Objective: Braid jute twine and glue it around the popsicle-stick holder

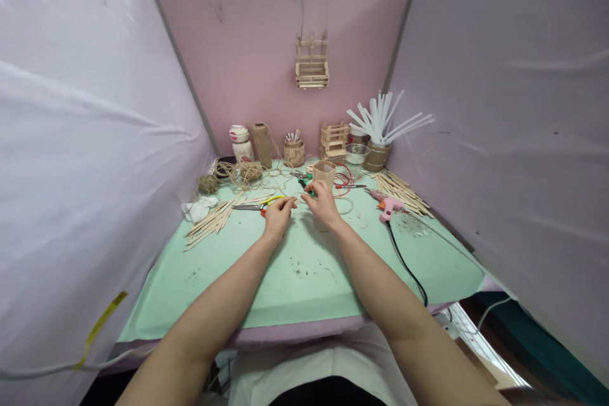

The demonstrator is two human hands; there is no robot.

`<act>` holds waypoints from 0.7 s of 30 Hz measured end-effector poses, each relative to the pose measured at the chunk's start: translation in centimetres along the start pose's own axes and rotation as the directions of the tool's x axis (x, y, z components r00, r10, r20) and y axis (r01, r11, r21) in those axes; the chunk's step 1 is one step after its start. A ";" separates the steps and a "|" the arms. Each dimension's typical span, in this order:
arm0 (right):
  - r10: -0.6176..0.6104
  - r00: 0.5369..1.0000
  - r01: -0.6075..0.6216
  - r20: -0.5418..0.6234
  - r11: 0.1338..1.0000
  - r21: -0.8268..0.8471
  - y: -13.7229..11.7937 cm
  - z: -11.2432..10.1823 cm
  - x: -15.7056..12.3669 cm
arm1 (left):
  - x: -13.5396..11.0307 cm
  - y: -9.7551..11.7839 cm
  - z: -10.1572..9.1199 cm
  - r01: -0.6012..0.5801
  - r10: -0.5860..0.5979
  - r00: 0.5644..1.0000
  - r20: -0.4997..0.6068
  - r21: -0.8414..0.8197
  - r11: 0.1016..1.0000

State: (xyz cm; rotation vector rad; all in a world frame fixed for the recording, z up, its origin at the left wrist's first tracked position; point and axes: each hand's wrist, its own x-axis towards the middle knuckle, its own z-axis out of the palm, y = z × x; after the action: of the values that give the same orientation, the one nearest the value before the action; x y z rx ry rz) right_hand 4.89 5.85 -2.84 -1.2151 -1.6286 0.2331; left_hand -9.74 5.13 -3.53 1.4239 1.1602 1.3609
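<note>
Over the middle of the green tabletop, my left hand (278,217) is closed in a pinch, its fingertips on a thin strand that looks like twine. Just right of it, my right hand (324,206) also pinches, with its fingertips by the same fine strand; the grip itself is too small to see clearly. Behind my right hand stands a small wooden-stick cup (324,172), partly hidden. Scissors (250,207) with red-orange handles and a yellow-handled tool (273,199) lie left of my left hand. Green-handled pliers (301,183) lie behind my hands.
Wooden sticks (209,226) lie left, more sticks (402,192) right. A pink glue gun (391,206) trails a black cord. At the back stand tangled twine (233,172), a twine cone (262,146), a pen holder (294,153), a clear bowl (356,155) and white glue sticks (380,117).
</note>
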 end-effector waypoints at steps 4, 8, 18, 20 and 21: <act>-0.215 0.975 0.215 0.057 0.977 0.015 -1.5 0.1 -0.5 | 0.1 0.0 0.0 0.019 -0.020 1.000 -0.012 -0.036 0.999; -0.261 0.960 0.262 0.104 0.965 0.004 -1.9 0.3 -0.8 | 0.1 -0.2 -0.1 -0.041 0.040 0.999 0.021 0.031 0.999; 0.191 0.974 -0.222 0.123 0.910 0.350 -1.4 1.0 -0.5 | 0.0 -0.1 -0.1 -0.075 0.071 0.996 0.057 0.065 0.995; 0.268 0.948 -0.317 0.171 0.842 0.436 -1.4 1.2 -0.4 | -0.1 0.1 -0.1 -0.074 0.069 0.996 0.063 0.078 0.994; 0.300 0.934 -0.356 0.193 0.808 0.470 -1.4 1.2 -0.4 | -0.1 0.2 -0.1 -0.076 0.070 0.995 0.067 0.088 0.993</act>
State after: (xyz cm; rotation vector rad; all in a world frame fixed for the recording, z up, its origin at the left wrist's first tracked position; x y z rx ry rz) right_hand 3.04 5.34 -2.71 -1.0772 -1.3161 0.9029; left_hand -9.84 5.00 -3.36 1.5764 1.1506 1.3177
